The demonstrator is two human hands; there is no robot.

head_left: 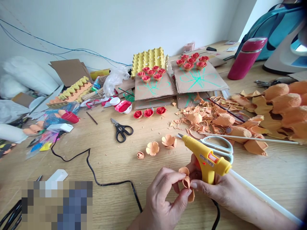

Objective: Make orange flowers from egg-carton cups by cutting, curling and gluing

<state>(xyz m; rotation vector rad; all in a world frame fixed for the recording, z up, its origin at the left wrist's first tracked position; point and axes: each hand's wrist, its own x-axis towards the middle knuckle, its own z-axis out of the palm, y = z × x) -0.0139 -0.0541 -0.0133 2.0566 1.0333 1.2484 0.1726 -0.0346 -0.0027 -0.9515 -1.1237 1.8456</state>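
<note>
Thumb and fingers of my left hand [165, 195] pinch an orange egg-carton flower [186, 182] whose petals are curled at the middle. My right hand [211, 185] is wrapped round a yellow hot glue gun [207, 158], its nozzle pointing up and left, while its thumb touches the same flower. A white glue stick [261, 196] trails from the gun's back end. Beyond my hands stand a small rolled orange bud [140, 155], an open petal cup [152, 148] and a deeper petal cup [169, 141].
Black scissors [122, 130] and light grey scissors [219, 147] lie nearby. Carton scraps [211, 111] heap at right. Red flowers [148, 113] stand before cardboard sheets [155, 86]. A black cord [107, 184] crosses the table; a pink bottle [247, 59] stands at the back right.
</note>
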